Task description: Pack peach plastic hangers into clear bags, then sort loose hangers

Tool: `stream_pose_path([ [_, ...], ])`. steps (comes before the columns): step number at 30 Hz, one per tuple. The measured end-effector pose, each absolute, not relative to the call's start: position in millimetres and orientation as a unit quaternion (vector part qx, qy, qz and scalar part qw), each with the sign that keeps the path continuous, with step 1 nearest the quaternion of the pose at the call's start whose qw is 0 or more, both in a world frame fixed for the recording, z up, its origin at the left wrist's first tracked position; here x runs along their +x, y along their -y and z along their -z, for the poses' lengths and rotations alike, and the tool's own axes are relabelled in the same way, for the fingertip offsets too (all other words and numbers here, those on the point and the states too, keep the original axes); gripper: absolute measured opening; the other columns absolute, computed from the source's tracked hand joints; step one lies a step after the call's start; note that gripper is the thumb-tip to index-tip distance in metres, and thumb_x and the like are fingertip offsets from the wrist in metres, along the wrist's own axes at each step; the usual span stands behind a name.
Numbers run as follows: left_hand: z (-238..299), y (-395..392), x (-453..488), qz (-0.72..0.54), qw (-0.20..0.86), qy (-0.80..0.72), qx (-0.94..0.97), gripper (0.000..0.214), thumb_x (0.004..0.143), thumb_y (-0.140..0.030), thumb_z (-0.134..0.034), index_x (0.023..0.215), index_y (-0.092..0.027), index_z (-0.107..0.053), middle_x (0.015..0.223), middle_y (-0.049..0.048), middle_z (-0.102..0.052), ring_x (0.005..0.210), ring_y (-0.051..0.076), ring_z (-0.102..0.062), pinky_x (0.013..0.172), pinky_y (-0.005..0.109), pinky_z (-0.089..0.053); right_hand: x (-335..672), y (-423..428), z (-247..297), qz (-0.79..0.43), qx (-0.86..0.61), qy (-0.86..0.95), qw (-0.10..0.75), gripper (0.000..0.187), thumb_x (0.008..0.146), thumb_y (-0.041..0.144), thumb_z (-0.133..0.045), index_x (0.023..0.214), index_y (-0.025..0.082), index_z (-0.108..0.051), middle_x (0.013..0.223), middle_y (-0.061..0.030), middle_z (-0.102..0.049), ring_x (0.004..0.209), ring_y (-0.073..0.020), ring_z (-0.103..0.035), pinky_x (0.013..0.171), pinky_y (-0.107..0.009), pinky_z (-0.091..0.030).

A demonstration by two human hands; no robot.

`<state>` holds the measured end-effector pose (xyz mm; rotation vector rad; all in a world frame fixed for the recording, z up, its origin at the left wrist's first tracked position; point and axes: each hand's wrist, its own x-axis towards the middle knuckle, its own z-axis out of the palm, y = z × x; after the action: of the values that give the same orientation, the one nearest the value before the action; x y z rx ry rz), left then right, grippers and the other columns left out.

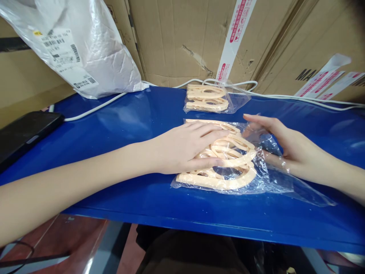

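Evidently, the clear bag [275, 182] of curved pieces [242, 179] is partly covered by the left hand [186, 146], laid flat, its grip unclosed, perhaps so that it is kept steady on the worktop [128, 201]. At its loose end, the right hand [299, 152] is held with thumb and forefinger apart. Behind, a smaller bag [238, 102] is set clear of both hands.

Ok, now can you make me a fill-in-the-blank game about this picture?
1. The person's ____ hand lies across the nearer clear bag, on top of its pale curved pieces.
2. The table under the bag is coloured ____.
3. The cord running along the back of the table is coloured ____.
4. The big brown boxes behind the table are made of ____.

Missing words: left; blue; white; cardboard.
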<state>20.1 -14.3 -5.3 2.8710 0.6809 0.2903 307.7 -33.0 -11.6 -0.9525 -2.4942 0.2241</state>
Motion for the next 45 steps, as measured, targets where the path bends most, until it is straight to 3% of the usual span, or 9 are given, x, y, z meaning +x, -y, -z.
stream_pose_path([
  [7,7,14,20,-0.111,0.084,-0.216,0.966,0.063,0.103,-0.055,-0.038,0.153,-0.017,-0.033,0.162,0.0070,-0.035,0.149,0.018,-0.030,0.123,0.034,-0.022,312,31,14,-0.108,-0.357,0.866,0.334,0.026,0.086,0.021,-0.064,0.099,0.029,-0.043,0.106,-0.0032,-0.061,0.103,-0.0213,-0.062,0.089,-0.041,-0.052],
  [10,6,13,19,-0.110,0.079,-0.216,0.967,0.064,0.103,-0.055,-0.039,0.153,-0.015,-0.034,0.161,0.0079,-0.036,0.149,0.019,-0.030,0.124,0.034,-0.021,311,33,12,-0.089,-0.345,0.872,0.337,0.027,0.086,0.020,-0.064,0.108,0.029,-0.052,0.109,-0.0031,-0.063,0.103,-0.0198,-0.063,0.088,-0.038,-0.054],
  [14,4,14,18,-0.102,0.079,-0.211,0.969,0.064,0.102,-0.055,-0.042,0.153,-0.016,-0.036,0.160,0.0080,-0.038,0.148,0.020,-0.032,0.123,0.036,-0.023,310,36,6,-0.050,-0.337,0.884,0.319,0.051,0.090,0.020,-0.059,0.138,0.035,-0.048,0.100,-0.0007,-0.066,0.088,-0.0171,-0.066,0.082,-0.035,-0.057],
  [17,1,16,19,-0.104,0.078,-0.208,0.970,0.062,0.100,-0.055,-0.045,0.151,-0.019,-0.039,0.159,0.0069,-0.040,0.145,0.022,-0.037,0.121,0.037,-0.027,313,38,-1,0.016,-0.341,0.898,0.276,0.024,0.093,0.024,-0.055,0.115,0.034,-0.062,0.091,0.0021,-0.072,0.071,-0.0134,-0.068,0.063,-0.027,-0.056],
  [21,-1,20,21,-0.103,0.073,-0.216,0.968,0.058,0.100,-0.055,-0.045,0.148,-0.022,-0.043,0.156,0.0061,-0.045,0.137,0.024,-0.046,0.116,0.037,-0.032,315,39,-6,0.017,-0.361,0.888,0.286,0.003,0.090,0.028,-0.058,0.092,0.029,-0.059,0.078,0.0037,-0.072,0.062,-0.0119,-0.068,0.054,-0.023,-0.053],
  [29,2,20,22,-0.113,0.112,-0.219,0.963,0.059,0.100,-0.054,-0.045,0.149,-0.021,-0.039,0.157,0.0066,-0.042,0.141,0.023,-0.040,0.117,0.039,-0.030,314,38,-4,-0.058,-0.402,0.851,0.333,0.021,0.087,0.037,-0.067,0.102,0.028,-0.055,0.075,0.0029,-0.066,0.066,-0.0129,-0.067,0.063,-0.027,-0.055],
  [34,3,19,22,-0.122,0.139,-0.208,0.960,0.062,0.100,-0.056,-0.046,0.150,-0.021,-0.037,0.161,0.0071,-0.036,0.147,0.023,-0.033,0.120,0.041,-0.026,311,42,-4,-0.173,-0.416,0.834,0.318,0.030,0.088,0.036,-0.066,0.113,0.030,-0.052,0.077,0.0033,-0.065,0.070,-0.0147,-0.068,0.063,-0.028,-0.056],
  [39,3,18,23,-0.114,0.145,-0.210,0.960,0.061,0.100,-0.056,-0.045,0.151,-0.024,-0.036,0.162,0.0062,-0.036,0.148,0.023,-0.032,0.122,0.044,-0.023,309,44,-5,-0.215,-0.421,0.839,0.269,0.056,0.087,0.041,-0.066,0.137,0.033,-0.045,0.079,0.0020,-0.068,0.073,-0.0178,-0.069,0.059,-0.029,-0.056],
  [45,3,18,22,-0.118,0.140,-0.209,0.960,0.061,0.100,-0.056,-0.045,0.150,-0.023,-0.038,0.160,0.0066,-0.038,0.149,0.024,-0.032,0.122,0.043,-0.024,309,45,-15,-0.198,-0.487,0.776,0.348,0.048,0.083,0.034,-0.066,0.129,0.029,-0.053,0.061,0.0050,-0.058,0.053,-0.0133,-0.054,0.049,-0.028,-0.046],
])
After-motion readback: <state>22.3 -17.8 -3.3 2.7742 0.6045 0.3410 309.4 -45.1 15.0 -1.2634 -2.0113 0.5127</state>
